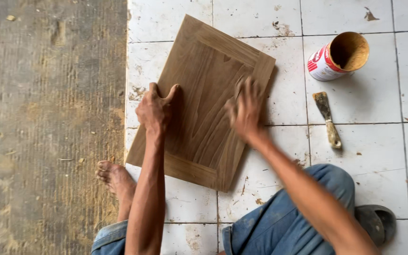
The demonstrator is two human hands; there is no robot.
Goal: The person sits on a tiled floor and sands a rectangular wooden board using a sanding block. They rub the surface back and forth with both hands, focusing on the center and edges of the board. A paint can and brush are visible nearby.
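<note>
Floor tiles (pixel 279 85), white and stained, carry a framed wooden panel (pixel 199 75) lying flat and set at an angle. My left hand (pixel 156 109) grips the panel's left edge, fingers curled over it, thumb spread on the face. My right hand (pixel 244 111) rests on the panel's right side, blurred; I cannot tell how its fingers are set. Well apart on the tiles lies an opened can (pixel 338 56) on its side. Near it lies a putty knife (pixel 327 119).
</note>
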